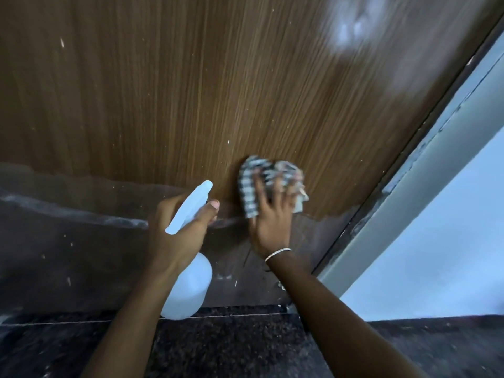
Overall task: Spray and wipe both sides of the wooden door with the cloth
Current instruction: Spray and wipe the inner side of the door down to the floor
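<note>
The wooden door [191, 91] fills most of the head view, brown with vertical grain and a darker, worn band along its bottom. My right hand [272, 216] presses a striped cloth [261, 181] flat against the door's lower part, fingers spread over it. My left hand [180, 230] grips a white spray bottle [191, 287] by its neck, nozzle pointing up toward the door, just left of the cloth. A thin bracelet circles my right wrist.
A grey door frame [425, 186] runs diagonally at the right, with a pale blue wall [450, 241] beyond it. Dark speckled floor [231, 347] lies below the door. A bright reflection shows on the door at the upper right.
</note>
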Motion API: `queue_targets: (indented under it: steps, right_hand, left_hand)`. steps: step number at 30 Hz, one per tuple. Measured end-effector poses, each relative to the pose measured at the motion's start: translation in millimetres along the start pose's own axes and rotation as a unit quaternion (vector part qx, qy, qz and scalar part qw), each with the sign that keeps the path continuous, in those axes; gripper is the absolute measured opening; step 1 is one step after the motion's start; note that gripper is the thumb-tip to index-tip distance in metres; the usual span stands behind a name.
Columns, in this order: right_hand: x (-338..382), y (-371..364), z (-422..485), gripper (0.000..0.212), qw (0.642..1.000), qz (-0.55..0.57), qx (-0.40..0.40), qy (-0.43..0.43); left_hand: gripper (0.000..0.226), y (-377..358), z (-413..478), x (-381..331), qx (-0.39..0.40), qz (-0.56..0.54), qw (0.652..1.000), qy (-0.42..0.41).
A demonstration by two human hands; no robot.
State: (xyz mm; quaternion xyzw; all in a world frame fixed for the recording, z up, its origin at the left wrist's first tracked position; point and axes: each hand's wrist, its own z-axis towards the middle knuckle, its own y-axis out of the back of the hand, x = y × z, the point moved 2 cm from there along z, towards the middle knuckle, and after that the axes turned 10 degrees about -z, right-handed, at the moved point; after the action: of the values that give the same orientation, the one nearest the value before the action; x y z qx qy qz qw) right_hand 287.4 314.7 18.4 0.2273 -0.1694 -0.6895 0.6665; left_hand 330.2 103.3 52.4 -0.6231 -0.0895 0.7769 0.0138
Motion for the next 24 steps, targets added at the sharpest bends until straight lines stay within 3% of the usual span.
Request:
queue_targets:
  steps: [3,5,7,10,12,14,19,24]
  right_hand:
    - [-5.4,-1.9,3.4,0.063,0.975,-0.079,0.003,0.206]
    - [-33.7,1.5,3.3,0.060,0.971,-0.101,0.000,0.215]
    - [-71.0,8.1,-6.0,0.060,0.984,-0.103,0.006,0.142]
    - [-128.4,21.0,-12.7,0.061,0.994,-0.087,0.003,-0.060]
    - [-147.1,27.1,-3.9,0.060,0.977,-0.029,-0.030,-0.211]
    - [-146.9,29.3,5.4,0.070,0.950,0.046,-0.043,-0.307]
    - [-142.3,11.0,-16.0,0.063,0.957,0.034,-0.028,-0.286]
    - [-133.0,-15.5,-106.3,0.070,0.937,0.078,0.140,-0.311]
  left_hand:
    - [0.013,-8.6,-2.3,-2.1,0.010,-0.002,1.000,-0.004]
    - [0.008,-14.6,-2.7,3.8,0.010,-0.002,1.000,0.000]
    - [0.008,-20.1,-3.6,10.7,0.009,-0.010,1.000,0.015]
    - [0.020,-26.9,-5.8,17.2,0.010,-0.014,0.999,0.037]
    - [0.027,-29.9,-7.2,20.2,0.018,-0.012,0.999,0.036]
    - [0.026,-32.9,-7.2,22.4,0.035,-0.009,0.999,0.033]
    - [0.050,-40.0,-4.9,31.4,0.044,-0.010,0.998,0.038]
    - [0.069,-46.8,0.2,38.0,0.046,-0.007,0.998,0.053]
